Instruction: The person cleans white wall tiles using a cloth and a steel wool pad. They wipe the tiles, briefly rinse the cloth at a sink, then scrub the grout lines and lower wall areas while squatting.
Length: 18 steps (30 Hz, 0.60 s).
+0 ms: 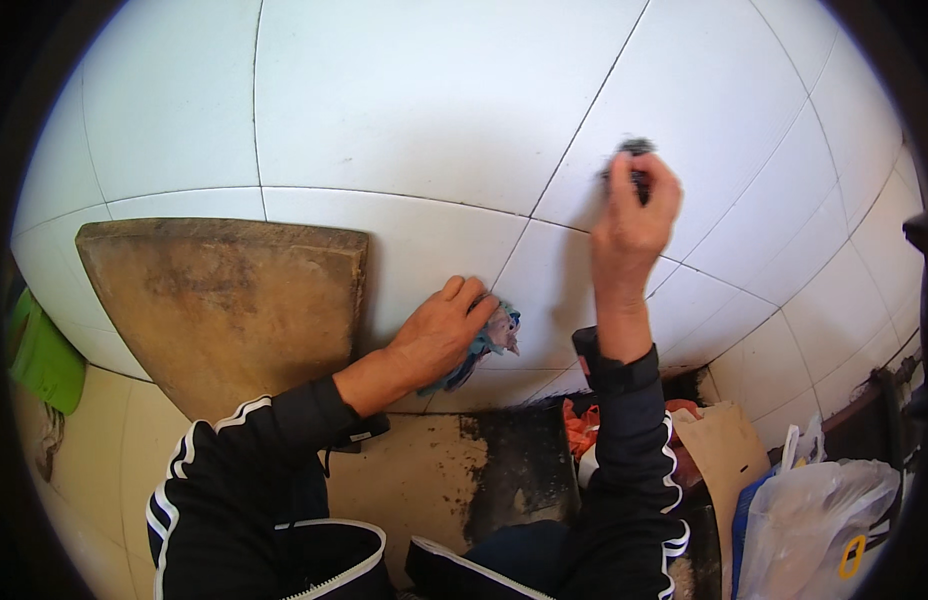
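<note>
White wall tiles [426,97] with dark grout lines fill the view before me. Raised at the upper right, my right hand [636,210] pinches a dark, blurred scrubber [638,145], perhaps a wire scouring pad, at the tiled surface. Lower and nearer the middle, my left hand [437,330] grips a crumpled multicoloured rag [501,330] by the wall. The palm side of that hand and part of the rag are hidden. Close by on the left, a thick, stained wooden board [231,307] leans against the tiles.
A green plastic bin [47,352] stands at the far left. Lower right are a translucent plastic bag [809,510], a cardboard piece [723,442] and an orange-red bag [580,427]. Black grime [520,472] covers part of the floor below my hands.
</note>
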Available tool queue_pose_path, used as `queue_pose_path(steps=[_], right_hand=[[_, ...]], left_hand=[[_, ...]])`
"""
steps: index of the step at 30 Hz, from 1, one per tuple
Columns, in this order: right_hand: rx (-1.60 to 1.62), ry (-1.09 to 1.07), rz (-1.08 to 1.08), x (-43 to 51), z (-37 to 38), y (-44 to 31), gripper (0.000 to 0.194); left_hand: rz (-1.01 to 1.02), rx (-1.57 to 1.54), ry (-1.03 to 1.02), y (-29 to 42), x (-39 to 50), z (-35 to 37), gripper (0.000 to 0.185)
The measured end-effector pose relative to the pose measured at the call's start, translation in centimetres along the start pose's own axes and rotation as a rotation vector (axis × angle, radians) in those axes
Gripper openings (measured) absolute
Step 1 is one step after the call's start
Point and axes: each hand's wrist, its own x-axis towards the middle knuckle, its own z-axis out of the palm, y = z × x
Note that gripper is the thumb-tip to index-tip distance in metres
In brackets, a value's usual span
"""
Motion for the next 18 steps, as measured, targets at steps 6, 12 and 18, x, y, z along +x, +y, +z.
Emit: queue_pose_path(steps=[6, 12, 18], right_hand=[[-0.019, 0.032, 0.074, -0.2, 0.0, -0.5, 0.035], [0.231, -0.126, -0.113, 0.1, 0.2, -2.1, 0.024], [0.154, -0.061, -0.164, 1.1, 1.2, -3.2, 0.023]], left_hand=[[0.006, 0.020, 0.014, -0.1, 0.0, 0.0, 0.044], [0.025, 0.028, 0.030, -0.1, 0.0, 0.1, 0.043], [0.038, 0.069, 0.046, -0.2, 0.0, 0.0, 0.043]])
